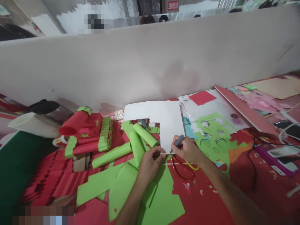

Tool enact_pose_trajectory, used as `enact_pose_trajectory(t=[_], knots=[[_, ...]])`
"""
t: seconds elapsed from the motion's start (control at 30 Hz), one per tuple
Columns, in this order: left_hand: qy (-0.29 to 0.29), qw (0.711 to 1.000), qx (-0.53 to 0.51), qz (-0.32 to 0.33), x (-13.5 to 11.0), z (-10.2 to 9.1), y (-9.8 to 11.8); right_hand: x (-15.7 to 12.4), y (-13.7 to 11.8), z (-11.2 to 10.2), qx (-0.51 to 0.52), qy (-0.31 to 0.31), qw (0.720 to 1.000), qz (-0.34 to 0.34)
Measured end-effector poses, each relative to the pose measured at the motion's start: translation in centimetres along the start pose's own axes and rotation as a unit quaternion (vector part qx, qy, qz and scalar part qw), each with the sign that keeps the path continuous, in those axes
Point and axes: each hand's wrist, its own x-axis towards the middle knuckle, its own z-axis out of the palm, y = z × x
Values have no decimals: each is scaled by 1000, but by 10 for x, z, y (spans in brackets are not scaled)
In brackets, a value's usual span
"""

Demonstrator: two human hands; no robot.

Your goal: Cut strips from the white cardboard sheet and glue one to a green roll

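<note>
My right hand is closed around a thick grey pen, its lower end at the near edge of a white sheet. The sheet, cut in a stepped shape, reaches back to the partition. My left hand pinches the sheet's near left corner between thumb and fingers. Just below the hands lie scissors with red handles, partly hidden. A curved yellow handle shows beside them. Green paper sheets spread under my left forearm, and green paper rolls lie left of the sheet.
Red and green paper models are stacked at the left, beside pleated red paper. Right of my hand lies green paper with round holes. Dark cables and a purple device sit farther right. A pale partition closes the back.
</note>
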Motion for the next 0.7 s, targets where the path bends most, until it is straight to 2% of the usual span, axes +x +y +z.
enact_pose_trajectory(t=[0.2, 0.7], knots=[[2, 1000, 4, 2, 0, 0, 1, 0, -1, -1, -11, -22, 1000, -1], [3, 1000, 2, 7, -1, 0, -2, 0, 1, 0, -5, -23, 1000, 17]])
